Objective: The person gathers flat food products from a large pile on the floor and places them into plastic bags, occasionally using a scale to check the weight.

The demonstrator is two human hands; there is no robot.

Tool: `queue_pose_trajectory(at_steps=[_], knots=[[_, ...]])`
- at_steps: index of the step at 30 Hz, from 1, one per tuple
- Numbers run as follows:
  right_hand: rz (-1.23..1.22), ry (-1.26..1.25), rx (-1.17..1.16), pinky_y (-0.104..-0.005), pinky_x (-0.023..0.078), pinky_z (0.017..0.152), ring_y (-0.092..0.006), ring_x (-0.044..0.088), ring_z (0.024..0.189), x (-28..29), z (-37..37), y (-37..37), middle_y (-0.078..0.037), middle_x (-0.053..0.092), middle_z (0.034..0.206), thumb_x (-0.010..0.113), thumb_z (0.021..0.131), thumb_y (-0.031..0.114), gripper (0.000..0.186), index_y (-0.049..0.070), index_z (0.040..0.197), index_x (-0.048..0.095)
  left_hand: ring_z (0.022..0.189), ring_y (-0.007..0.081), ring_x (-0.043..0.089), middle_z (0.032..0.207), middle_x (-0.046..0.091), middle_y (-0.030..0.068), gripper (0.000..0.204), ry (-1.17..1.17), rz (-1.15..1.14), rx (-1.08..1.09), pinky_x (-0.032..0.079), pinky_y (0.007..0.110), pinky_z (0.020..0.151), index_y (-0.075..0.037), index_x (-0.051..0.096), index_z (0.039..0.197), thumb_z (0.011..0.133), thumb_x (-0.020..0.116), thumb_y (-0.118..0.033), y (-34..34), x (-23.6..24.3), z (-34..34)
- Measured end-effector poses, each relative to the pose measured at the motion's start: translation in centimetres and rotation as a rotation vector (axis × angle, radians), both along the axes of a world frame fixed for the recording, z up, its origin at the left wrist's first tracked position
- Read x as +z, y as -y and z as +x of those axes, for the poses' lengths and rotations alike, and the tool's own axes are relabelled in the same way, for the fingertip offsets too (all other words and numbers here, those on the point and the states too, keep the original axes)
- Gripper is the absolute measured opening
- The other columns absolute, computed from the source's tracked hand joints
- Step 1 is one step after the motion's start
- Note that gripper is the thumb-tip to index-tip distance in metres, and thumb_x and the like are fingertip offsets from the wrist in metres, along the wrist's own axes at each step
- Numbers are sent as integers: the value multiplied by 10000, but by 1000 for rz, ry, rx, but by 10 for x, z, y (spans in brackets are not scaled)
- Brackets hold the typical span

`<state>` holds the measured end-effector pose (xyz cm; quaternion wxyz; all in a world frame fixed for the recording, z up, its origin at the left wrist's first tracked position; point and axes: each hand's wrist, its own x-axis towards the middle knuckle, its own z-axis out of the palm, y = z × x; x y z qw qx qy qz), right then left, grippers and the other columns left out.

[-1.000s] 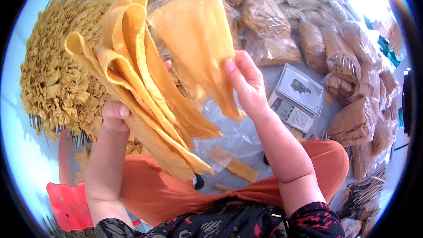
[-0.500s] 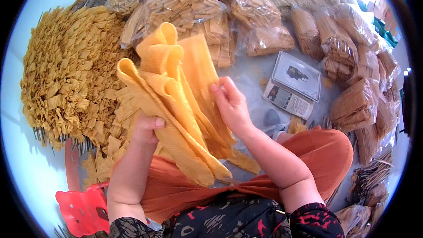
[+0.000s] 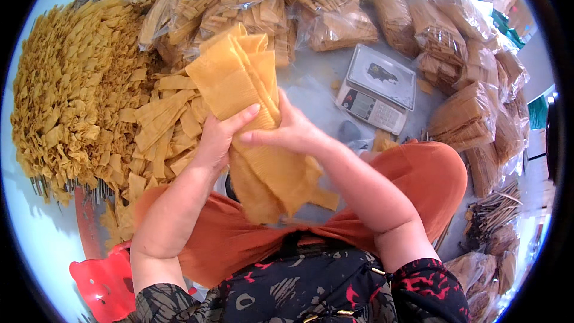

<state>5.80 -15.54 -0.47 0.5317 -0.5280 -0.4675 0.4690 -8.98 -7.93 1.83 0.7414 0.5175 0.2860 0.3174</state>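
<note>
My left hand [image 3: 219, 139] and my right hand [image 3: 288, 128] close together around a bundle of yellow tofu-skin strips [image 3: 230, 78] above my lap. Both thumbs press on its front at mid-length, and most of my other fingers are hidden behind it. The strips look long, ribbed and limp. Folded loops stand up above my hands, while the lower ends hang down and fan out to the right. Just left of the bundle, loose yellow strips [image 3: 164, 125] lie in a heap.
A tall stack of yellow strips on rods [image 3: 84, 90] stands at left. Clear bags of tan strips [image 3: 326, 0] line the back and right side. A digital scale [image 3: 382, 81] sits ahead to the right. Near my left elbow is a red plastic stool [image 3: 104, 287]; thin sticks [image 3: 496, 209] lie right.
My hands have come together at the middle of the bundle, which is now narrower and more upright. My right hand has moved inward beside my left. The whole view has shifted slightly.
</note>
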Motion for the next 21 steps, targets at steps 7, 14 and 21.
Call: queue_pose_trajectory(at_steps=[7,14,21], knots=[[40,-410,-23,-348,448,960,-193,556,1126,7,33,23,-85,574,1223,835,656,71,839,55,1352,366,1118,202,538,1217,557,108,525,10,250,-167,440,319,945,-19,473,1289,837,702,-158,18,20,36],[39,-326,-316,-361,491,909,-226,596,1056,30,92,43,-107,599,1176,797,676,52,736,35,1309,421,1372,279,307,1503,268,167,857,25,85,-42,304,381,1081,-96,146,1491,866,670,-358,-17,-54,53],[105,-195,-539,-342,488,895,-227,596,1026,50,159,78,-122,591,1160,765,743,111,648,10,1292,437,1144,418,548,1408,358,313,1069,-1457,609,-549,426,449,979,-125,-5,1504,770,730,-377,67,-229,-10]])
